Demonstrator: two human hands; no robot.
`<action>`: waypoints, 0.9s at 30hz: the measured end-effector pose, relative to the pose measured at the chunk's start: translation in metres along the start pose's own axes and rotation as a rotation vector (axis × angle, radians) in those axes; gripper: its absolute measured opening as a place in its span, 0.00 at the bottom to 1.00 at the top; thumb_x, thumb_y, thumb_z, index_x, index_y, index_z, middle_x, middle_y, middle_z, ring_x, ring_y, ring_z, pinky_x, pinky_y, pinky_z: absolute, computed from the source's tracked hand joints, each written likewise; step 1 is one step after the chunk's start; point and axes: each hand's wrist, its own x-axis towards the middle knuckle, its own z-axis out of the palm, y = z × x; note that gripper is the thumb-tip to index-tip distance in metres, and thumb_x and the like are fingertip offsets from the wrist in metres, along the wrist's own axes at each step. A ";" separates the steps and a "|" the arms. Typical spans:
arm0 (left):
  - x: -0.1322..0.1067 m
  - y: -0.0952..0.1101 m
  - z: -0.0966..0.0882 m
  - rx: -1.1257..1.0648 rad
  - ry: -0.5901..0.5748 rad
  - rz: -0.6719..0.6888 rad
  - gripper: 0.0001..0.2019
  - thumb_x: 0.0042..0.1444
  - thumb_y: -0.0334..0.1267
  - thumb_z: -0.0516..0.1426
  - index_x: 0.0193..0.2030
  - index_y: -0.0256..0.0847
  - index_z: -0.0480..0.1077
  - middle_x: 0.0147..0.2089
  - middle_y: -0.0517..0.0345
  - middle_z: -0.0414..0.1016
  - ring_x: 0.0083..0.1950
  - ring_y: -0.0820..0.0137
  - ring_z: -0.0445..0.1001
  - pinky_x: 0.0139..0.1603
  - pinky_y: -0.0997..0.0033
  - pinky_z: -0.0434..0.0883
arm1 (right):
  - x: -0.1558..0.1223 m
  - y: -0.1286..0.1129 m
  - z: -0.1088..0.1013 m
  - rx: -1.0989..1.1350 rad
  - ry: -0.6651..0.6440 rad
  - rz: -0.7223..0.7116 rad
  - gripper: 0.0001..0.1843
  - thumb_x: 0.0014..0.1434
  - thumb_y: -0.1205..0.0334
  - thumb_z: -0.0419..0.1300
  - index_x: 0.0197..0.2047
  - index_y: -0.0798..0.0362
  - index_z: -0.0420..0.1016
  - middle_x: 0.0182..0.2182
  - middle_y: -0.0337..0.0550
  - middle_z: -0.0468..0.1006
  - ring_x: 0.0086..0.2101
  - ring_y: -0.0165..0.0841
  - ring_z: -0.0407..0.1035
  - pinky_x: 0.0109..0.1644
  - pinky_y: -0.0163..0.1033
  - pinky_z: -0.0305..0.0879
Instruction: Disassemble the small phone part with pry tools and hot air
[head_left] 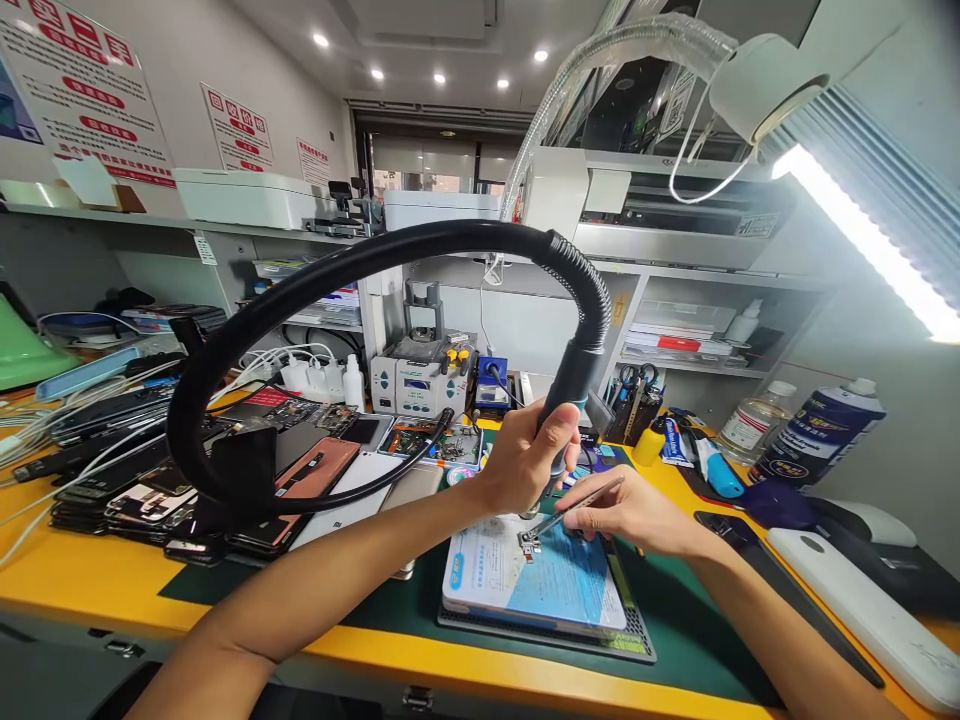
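My left hand (529,455) is wrapped round the dark handle of a hot air gun (574,380), its nozzle tilted down over the work. A thick black hose (337,255) loops from the handle's top out to the left. Between the fingers of my right hand (630,505) are slim metal tweezers (592,498), their tips reaching down and left. Under the tips lies a small metal phone part (529,543), on a blue and white box (540,590). Whether the tips grip the part or only touch it, I cannot tell.
A grey perforated tray (637,640) lies under the box on a green mat (405,625). Stacked phones (247,480) crowd the left. A hot air station (420,385) stands behind. On the right are a spray can (821,430), a clear bottle (757,415) and a white phone-shaped slab (862,610).
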 end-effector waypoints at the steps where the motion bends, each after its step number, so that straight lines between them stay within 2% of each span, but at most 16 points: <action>1: 0.000 0.000 0.000 0.002 -0.002 0.001 0.27 0.60 0.66 0.51 0.31 0.40 0.65 0.22 0.64 0.66 0.18 0.77 0.63 0.20 0.73 0.64 | 0.000 0.000 0.000 0.000 0.000 0.000 0.19 0.51 0.49 0.73 0.40 0.55 0.87 0.26 0.45 0.82 0.24 0.31 0.70 0.25 0.35 0.64; 4: 0.000 -0.001 0.000 0.014 0.008 0.005 0.27 0.62 0.65 0.49 0.31 0.40 0.65 0.22 0.64 0.66 0.18 0.77 0.63 0.19 0.73 0.63 | 0.000 0.000 0.000 0.001 0.000 -0.003 0.19 0.51 0.49 0.73 0.40 0.54 0.87 0.27 0.45 0.83 0.24 0.31 0.70 0.26 0.35 0.64; 8: -0.001 -0.003 -0.001 0.032 0.004 0.005 0.27 0.60 0.65 0.52 0.31 0.39 0.66 0.22 0.63 0.66 0.19 0.77 0.64 0.21 0.74 0.64 | 0.000 0.000 0.000 0.000 0.000 0.001 0.19 0.50 0.49 0.73 0.40 0.54 0.87 0.27 0.46 0.83 0.24 0.31 0.71 0.26 0.35 0.64; 17: 0.002 -0.003 0.002 -0.041 0.044 -0.033 0.28 0.61 0.66 0.50 0.29 0.40 0.65 0.21 0.64 0.65 0.17 0.77 0.63 0.18 0.74 0.64 | 0.000 0.001 0.000 0.021 0.001 0.002 0.18 0.50 0.51 0.74 0.39 0.55 0.87 0.27 0.45 0.82 0.24 0.30 0.70 0.26 0.34 0.63; 20: 0.002 -0.004 0.002 -0.060 0.060 -0.039 0.27 0.60 0.66 0.52 0.29 0.40 0.64 0.21 0.64 0.65 0.17 0.77 0.63 0.18 0.75 0.64 | 0.000 0.001 0.000 0.025 -0.002 -0.003 0.18 0.51 0.51 0.74 0.40 0.55 0.87 0.26 0.44 0.82 0.24 0.30 0.69 0.26 0.34 0.63; 24: 0.005 -0.001 0.000 -0.115 0.042 -0.083 0.28 0.61 0.66 0.49 0.30 0.41 0.64 0.20 0.64 0.65 0.17 0.75 0.64 0.16 0.73 0.66 | 0.000 0.000 0.000 0.028 -0.004 -0.008 0.17 0.51 0.52 0.74 0.39 0.55 0.87 0.27 0.45 0.82 0.24 0.30 0.69 0.26 0.34 0.62; 27: 0.007 0.002 -0.002 -0.122 0.029 -0.104 0.27 0.61 0.65 0.52 0.29 0.40 0.64 0.19 0.63 0.65 0.17 0.75 0.63 0.15 0.74 0.65 | -0.001 -0.001 0.001 0.026 -0.004 -0.010 0.17 0.51 0.52 0.74 0.40 0.55 0.87 0.27 0.45 0.82 0.24 0.29 0.69 0.25 0.33 0.62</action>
